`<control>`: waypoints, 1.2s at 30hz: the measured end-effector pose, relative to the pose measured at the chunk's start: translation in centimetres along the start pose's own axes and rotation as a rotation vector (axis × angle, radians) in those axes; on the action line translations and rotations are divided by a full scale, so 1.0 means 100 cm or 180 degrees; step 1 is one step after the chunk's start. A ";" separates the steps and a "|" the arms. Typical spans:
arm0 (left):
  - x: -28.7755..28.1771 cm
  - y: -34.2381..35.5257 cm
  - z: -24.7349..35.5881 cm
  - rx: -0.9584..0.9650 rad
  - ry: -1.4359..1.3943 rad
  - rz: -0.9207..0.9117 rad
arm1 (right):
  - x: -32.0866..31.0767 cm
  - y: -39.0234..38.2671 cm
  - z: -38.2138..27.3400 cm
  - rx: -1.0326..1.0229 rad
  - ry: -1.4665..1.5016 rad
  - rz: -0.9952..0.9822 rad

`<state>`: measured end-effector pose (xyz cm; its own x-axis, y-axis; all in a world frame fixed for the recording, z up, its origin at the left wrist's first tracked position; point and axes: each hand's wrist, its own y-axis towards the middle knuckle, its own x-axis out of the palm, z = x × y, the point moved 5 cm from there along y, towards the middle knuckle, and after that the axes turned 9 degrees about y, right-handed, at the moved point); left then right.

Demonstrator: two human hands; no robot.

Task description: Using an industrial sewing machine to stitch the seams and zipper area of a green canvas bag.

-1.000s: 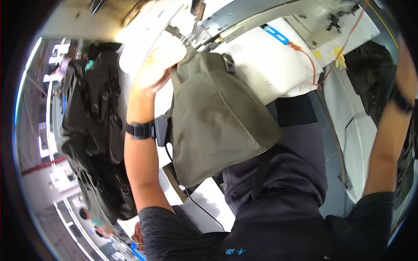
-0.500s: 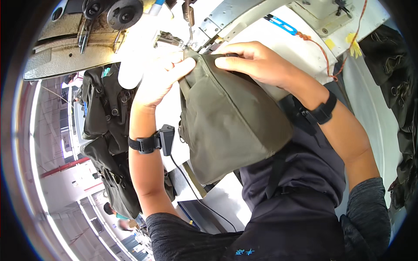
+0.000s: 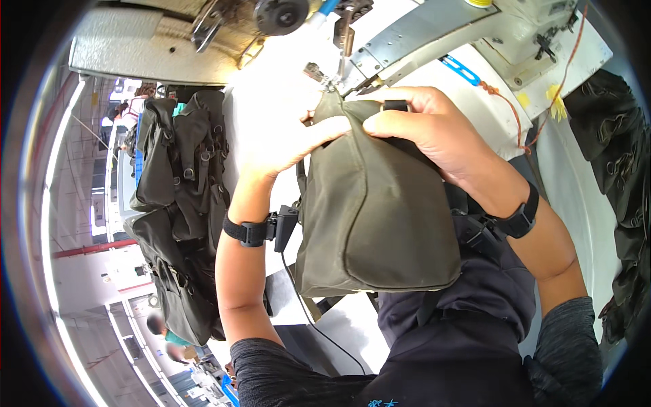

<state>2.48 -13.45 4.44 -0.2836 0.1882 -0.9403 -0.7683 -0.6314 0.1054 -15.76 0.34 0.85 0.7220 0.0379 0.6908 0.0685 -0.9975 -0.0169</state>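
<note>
Olive bag [image 3: 400,217] hangs before the sewing machine [image 3: 410,42], its top pinched by nearly closed left hand [image 3: 285,146] and right hand [image 3: 437,132], apparently for steadiness.

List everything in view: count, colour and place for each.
Bag: 1, olive green, centre, between both hands
Sewing machine: 1, cream and grey, across the top
Slotted tool: 1, blue, upper right
Cord: 1, orange, attached to the tool
Yellow scraps: 2, yellow, beside the cord
Left bag pile: too bunched to count, dark olive, left
Right bag pile: likewise uncounted, dark olive, right edge
Distant person: at least 1, green top, lower left
Cable: 1, black, below the left wrist
Wrist straps: 2, black, one per forearm
Left hand: 1, bare, gripping the bag's upper end
Right hand: 1, bare, gripping opposite
</note>
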 end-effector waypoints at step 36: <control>-0.046 0.033 0.062 0.1541 0.1271 0.0408 | 0.024 0.014 -0.061 -0.1390 -0.4337 0.0495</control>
<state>-2.31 -11.75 11.08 -0.2266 -0.2200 -0.9488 -0.9411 -0.2015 0.2715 -18.14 -1.37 6.89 0.8035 -0.2937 -0.5178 -0.1032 -0.9254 0.3646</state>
